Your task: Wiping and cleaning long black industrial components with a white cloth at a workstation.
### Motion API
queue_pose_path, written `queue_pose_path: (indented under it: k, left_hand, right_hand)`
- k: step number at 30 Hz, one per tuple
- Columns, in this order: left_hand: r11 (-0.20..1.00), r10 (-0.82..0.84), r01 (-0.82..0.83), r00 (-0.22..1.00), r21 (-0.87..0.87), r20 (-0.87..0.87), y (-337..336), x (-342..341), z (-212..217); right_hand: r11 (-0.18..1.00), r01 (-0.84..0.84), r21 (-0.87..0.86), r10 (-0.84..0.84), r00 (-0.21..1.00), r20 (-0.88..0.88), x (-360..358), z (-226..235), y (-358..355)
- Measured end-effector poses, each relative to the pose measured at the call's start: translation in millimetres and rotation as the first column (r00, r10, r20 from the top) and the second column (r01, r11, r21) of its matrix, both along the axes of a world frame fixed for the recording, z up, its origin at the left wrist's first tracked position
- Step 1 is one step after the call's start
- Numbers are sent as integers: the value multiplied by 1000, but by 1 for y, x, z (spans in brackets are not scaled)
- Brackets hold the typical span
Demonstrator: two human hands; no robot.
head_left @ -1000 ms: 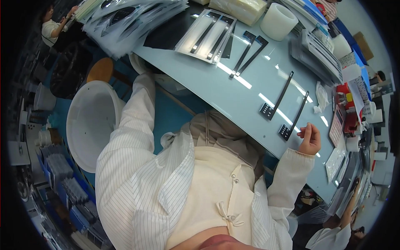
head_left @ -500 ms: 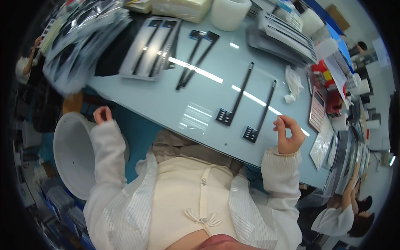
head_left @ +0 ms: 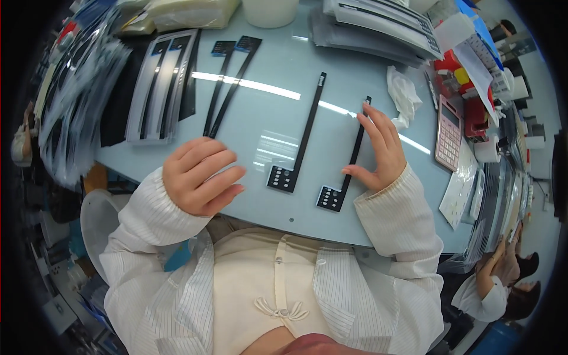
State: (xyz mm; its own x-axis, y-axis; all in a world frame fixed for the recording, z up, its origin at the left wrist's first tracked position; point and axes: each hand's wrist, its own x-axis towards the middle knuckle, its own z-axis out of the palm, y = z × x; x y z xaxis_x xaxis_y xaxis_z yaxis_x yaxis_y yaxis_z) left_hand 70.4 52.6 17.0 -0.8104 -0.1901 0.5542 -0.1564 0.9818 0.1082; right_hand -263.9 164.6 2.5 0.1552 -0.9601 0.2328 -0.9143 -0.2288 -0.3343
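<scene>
Head view, and the action centred on the right hand (head_left: pixel 381 148), spread along the right-hand L-shaped black piece (head_left: pixel 356 145), fingertips up by its narrow end, thumb lower on the shaft! Thumb and fingers stood well apart, so no pinch there; whether any fingertip actually touched the piece, I couldn't tell from that angle. It lay flat on the pale, glossy table (head_left: pixel 260 115), its light-marked foot toward the wearer. And the left hand (head_left: pixel 201 177)? It hung over the table's front edge, fingers half curled and parted, nothing visible in them. To its right sat the 2nd L-shaped piece (head_left: pixel 305 141), flat and apart from both hands, while 2 more black pieces (head_left: pixel 229 100) lay close together beyond the left knuckles.

By the look of it, this was a reach, lined up for a pick-up, the grip not yet made. What did the next move call for? Likely thumb and fingers closing from both sides of that thin shaft, low and level, perhaps with the left hand brought across to steady the broad foot. Lifting by the tip alone could have let it swing. A crumpled white wrap (head_left: pixel 404 97) lay near the right hand, a pink calculator (head_left: pixel 448 136) farther right.
</scene>
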Motion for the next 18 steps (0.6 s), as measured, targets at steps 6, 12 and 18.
queue_pose_path:
  k: [6,12,18]
  left_hand:
    - [982,-175,170,983,80,59,-40,-53,-1]
    - [965,-161,146,986,216,53,-69,-88,-11]
    - [843,-76,47,997,536,32,-89,-119,-28]
  right_hand:
    - [941,259,-217,-275,961,-43,-36,-14,-17]
    - [844,525,-106,-534,809,-247,-83,-26,-39]
    - [925,341,-169,-292,920,261,-64,4,-51]
